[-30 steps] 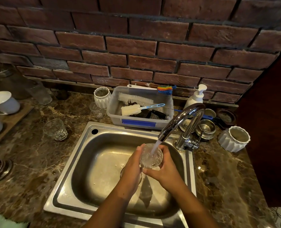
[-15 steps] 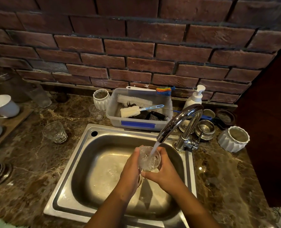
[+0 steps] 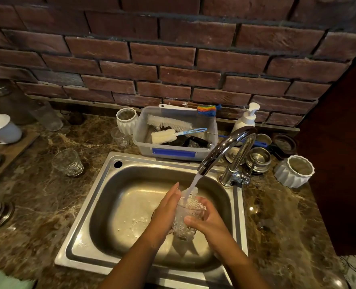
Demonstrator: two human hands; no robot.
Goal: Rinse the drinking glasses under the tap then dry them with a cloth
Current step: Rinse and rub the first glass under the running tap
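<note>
Catching water from the tap (image 3: 225, 147), the glass (image 3: 185, 223) stands between flat left hand (image 3: 164, 211) and curled right hand (image 3: 209, 223).

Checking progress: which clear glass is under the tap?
The textured clear glass between left hand and right hand over the steel sink; the others stand on the counter.

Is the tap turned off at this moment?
No, a stream of water runs from the tap into the glass held over the sink.
</note>
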